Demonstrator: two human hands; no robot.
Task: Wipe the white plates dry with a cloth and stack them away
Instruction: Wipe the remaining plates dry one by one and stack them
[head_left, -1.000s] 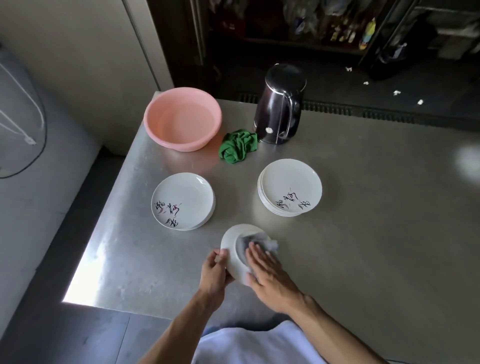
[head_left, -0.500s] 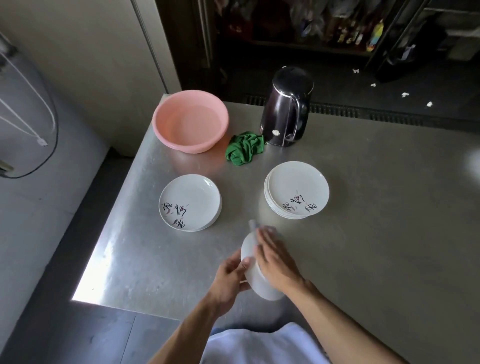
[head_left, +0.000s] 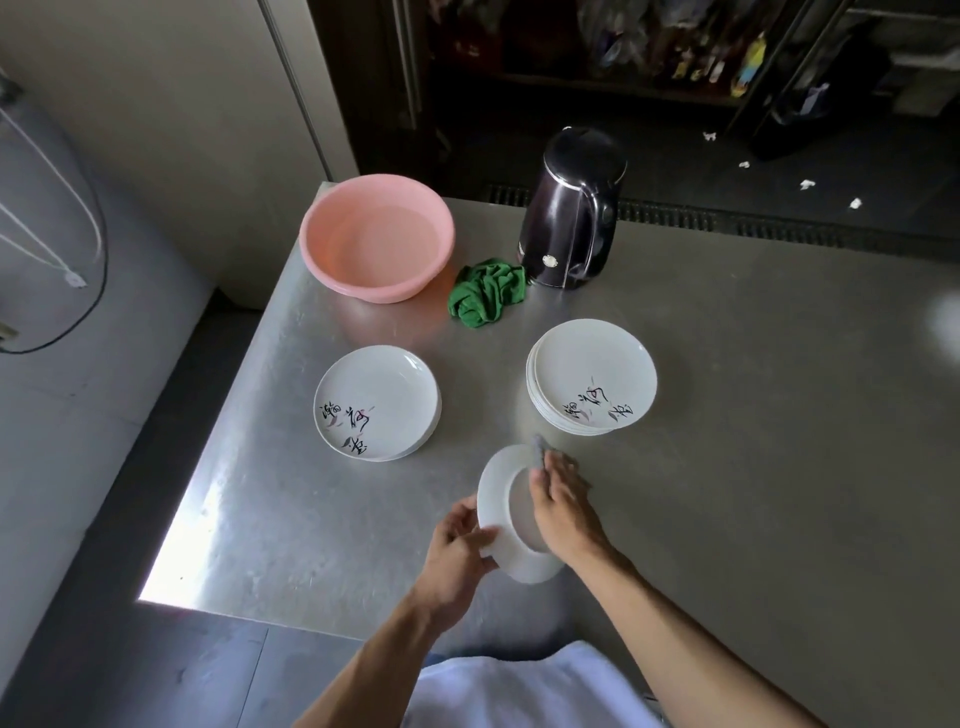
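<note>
Gripping the white plate (head_left: 493, 501) by its near rim with the left hand (head_left: 457, 548), tilted on edge just above the steel table (head_left: 291, 499). Pressing a grey cloth (head_left: 538, 451) against its right-facing side with the right hand (head_left: 563, 512) (fingers straight, cloth mostly hidden beneath). Nearer than the left stack (head_left: 376, 400) and right stack (head_left: 592, 379), apart from both.

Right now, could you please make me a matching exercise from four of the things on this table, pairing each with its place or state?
Things:
1. pink basin
2. green cloth
3. kettle
4. plate being wiped

Places or states:
A. held tilted by the left hand
B. at the far left corner of the table
C. upright, lid shut
D. crumpled between basin and kettle

Pairs: 1-B; 2-D; 3-C; 4-A
</note>
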